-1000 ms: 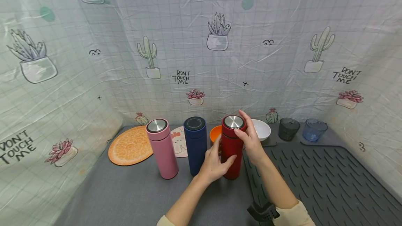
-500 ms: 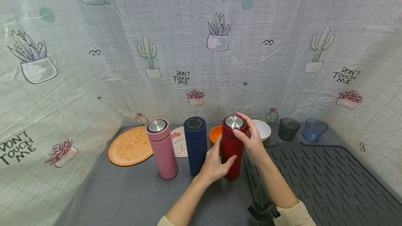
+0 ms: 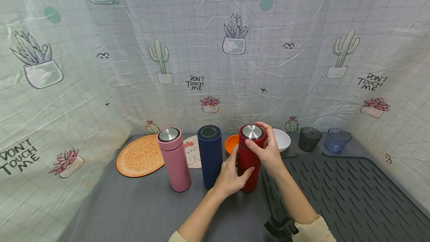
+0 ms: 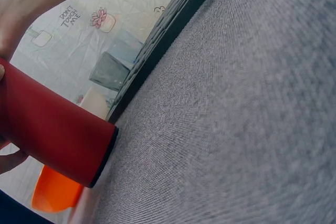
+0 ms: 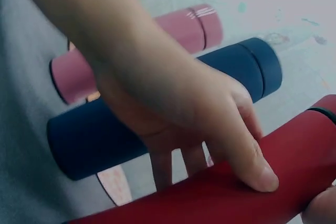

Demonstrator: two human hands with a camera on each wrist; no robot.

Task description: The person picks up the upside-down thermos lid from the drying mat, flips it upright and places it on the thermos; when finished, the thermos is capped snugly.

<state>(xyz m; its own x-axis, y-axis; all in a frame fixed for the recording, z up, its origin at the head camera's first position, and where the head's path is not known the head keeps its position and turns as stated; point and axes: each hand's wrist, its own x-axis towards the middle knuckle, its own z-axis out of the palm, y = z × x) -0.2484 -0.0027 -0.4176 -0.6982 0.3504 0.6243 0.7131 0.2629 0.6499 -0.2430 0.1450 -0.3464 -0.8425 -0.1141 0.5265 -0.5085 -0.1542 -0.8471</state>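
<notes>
A red thermos bottle [image 3: 249, 174] stands upright on the grey tabletop, its lid [image 3: 252, 132] topped with a brushed steel disc. My left hand [image 3: 230, 178] grips the body, thumb across the front and fingers round the far side. Higher up, my right hand [image 3: 270, 152] holds the lid, thumb in front and fingers behind. A dark ring marks the seam below the lid in the right wrist view. Just left of my left hand stands a navy thermos bottle [image 3: 210, 160], and further left a pink one [image 3: 174, 167]. The left wrist view shows the red thermos's dark base [image 4: 107, 156] against the tabletop.
Behind the bottles are an orange bowl [image 3: 231, 143], a white bowl [image 3: 282, 140], a round orange mat [image 3: 139, 156] and a cartoon mat [image 3: 192, 152]. A dark cup [image 3: 309, 138] and a blue cup [image 3: 337, 140] stand behind the ridged black mat [image 3: 336, 182] on the right.
My right thumb has shifted left along the front of the red thermos's lid, with the fingers adjusting behind it. The left hand keeps its grip, and the bottles stay put.
</notes>
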